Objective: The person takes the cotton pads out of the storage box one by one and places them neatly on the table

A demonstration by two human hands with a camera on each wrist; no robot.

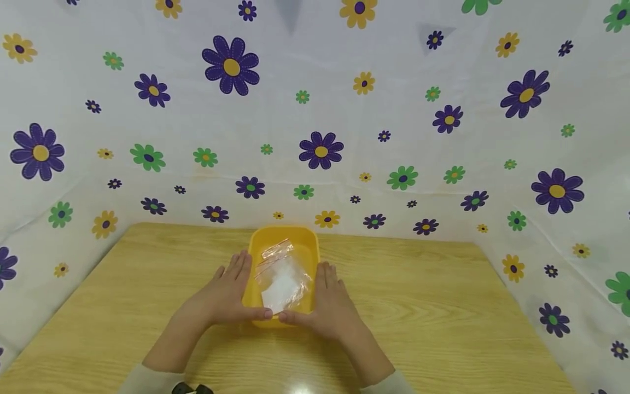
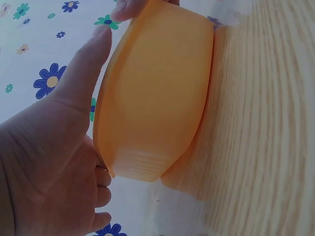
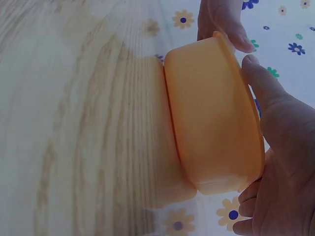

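A yellow plastic bin rests on the wooden table, its outer wall nearest the camera in the left wrist view. Inside it lie clear zip bags with red seal lines, and a white piece shows through the plastic. My left hand lies along the left side with straight fingers, its thumb at the near rim. Mirroring it, my right hand rests against the right side, fingers straight and thumb also at the near rim. The two thumb tips almost meet there.
The wooden table spreads out on both sides of the bin. A white cloth with flower prints hangs behind the table and along its left and right sides. A small black object shows at the bottom edge near the left sleeve.
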